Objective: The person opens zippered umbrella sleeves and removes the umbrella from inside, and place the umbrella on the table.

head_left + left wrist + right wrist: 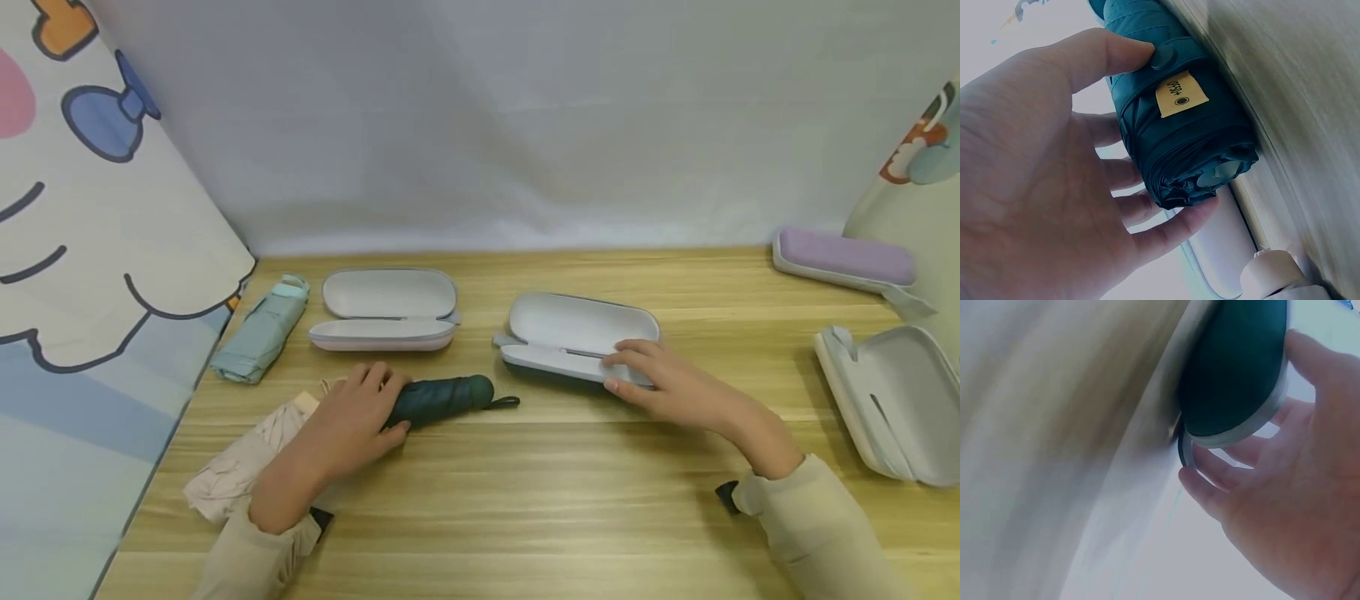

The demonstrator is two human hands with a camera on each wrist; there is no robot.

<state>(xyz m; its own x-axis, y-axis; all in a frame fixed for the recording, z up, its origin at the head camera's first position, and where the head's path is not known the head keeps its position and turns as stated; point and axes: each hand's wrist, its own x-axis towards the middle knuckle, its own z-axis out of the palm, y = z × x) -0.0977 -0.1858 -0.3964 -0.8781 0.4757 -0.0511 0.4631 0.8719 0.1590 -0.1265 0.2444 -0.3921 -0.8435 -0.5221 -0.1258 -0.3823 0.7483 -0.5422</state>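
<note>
A folded dark green umbrella (442,400) lies on the table, its round handle end and wrist loop pointing right. My left hand (348,425) grips its other end; the left wrist view shows the thumb on the umbrella's strap (1163,57) and fingers along the far side. To the right, a hinged hard case (585,323) with a pale inside and dark green outside stands with its lid raised. My right hand (671,385) holds the right end of this case, thumb at the near edge. In the right wrist view the green shell (1235,375) sits between thumb and fingers.
Left of the cases lie a mint folded umbrella (262,329) and a beige one (240,458), partly behind the left arm. A pale pink case (382,335) lies open at the back. A purple case (847,254) and an open cream case (855,408) are at right.
</note>
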